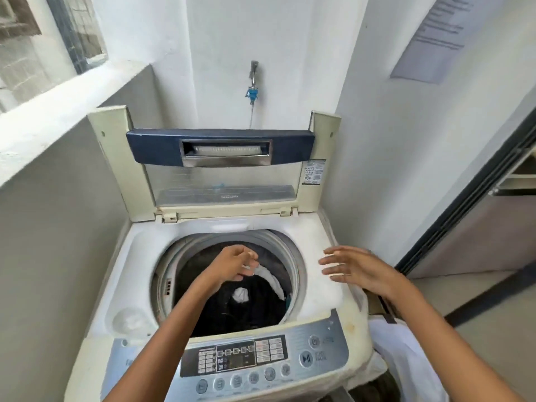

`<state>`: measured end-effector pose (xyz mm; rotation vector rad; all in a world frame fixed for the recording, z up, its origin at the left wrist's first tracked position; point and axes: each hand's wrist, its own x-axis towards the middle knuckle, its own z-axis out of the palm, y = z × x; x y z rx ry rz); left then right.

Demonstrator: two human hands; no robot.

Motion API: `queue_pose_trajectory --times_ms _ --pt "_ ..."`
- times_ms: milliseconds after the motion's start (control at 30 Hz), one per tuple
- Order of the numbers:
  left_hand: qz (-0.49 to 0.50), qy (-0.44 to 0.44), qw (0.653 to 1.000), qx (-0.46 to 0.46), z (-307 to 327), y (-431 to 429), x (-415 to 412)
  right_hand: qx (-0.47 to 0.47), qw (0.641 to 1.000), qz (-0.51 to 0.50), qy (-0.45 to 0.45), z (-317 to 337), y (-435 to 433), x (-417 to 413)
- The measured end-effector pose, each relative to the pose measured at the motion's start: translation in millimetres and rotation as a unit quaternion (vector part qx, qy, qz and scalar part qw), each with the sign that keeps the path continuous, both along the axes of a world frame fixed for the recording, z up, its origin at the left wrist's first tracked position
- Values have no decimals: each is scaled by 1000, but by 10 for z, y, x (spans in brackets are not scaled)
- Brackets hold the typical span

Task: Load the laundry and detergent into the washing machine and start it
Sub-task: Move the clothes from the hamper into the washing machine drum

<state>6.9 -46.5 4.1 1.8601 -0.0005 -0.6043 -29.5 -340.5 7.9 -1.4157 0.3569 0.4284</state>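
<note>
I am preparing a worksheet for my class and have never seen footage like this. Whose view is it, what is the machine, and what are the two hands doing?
This single picture comes from a camera worn on a person's head, looking down at their own hands. Below them is a top-loading washing machine with its lid standing open. Dark and white laundry lies in the drum. The left hand hovers over the drum and the right hand over the machine's top. Both look empty.
</note>
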Motion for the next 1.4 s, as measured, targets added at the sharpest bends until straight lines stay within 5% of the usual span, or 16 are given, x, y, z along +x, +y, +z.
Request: queue_pose_trajectory --times_ms 200,400,500,633,900,1033,1267,1400 --pt "-102 5 993 -50 190 -1230 -177 52 933 -344 92 -353 -1305 -616" --pt "-226 43 968 -98 -47 -2962 -726 64 893 -405 185 -1008 -2365 -1150" --pt "-253 103 960 -53 -454 -3779 -861 73 888 -392 228 -1385 -2877 -1266" --pt "-166 196 966 20 -1258 -4526 -897 74 882 -380 267 -2041 -3453 -1300" --pt "-51 356 930 82 -2756 -4992 -969 1 898 -246 365 -3410 -3589 -1337" --pt "-22 365 923 120 -3732 -5020 -937 -39 896 -160 411 -4276 -3500 -1360" --pt "-29 333 918 213 -5492 -5030 -732 -164 915 -53 366 -5901 -3386 -961" --pt "-63 286 923 249 -6274 -4918 -643 -368 878 120 281 -6651 -3358 -719"
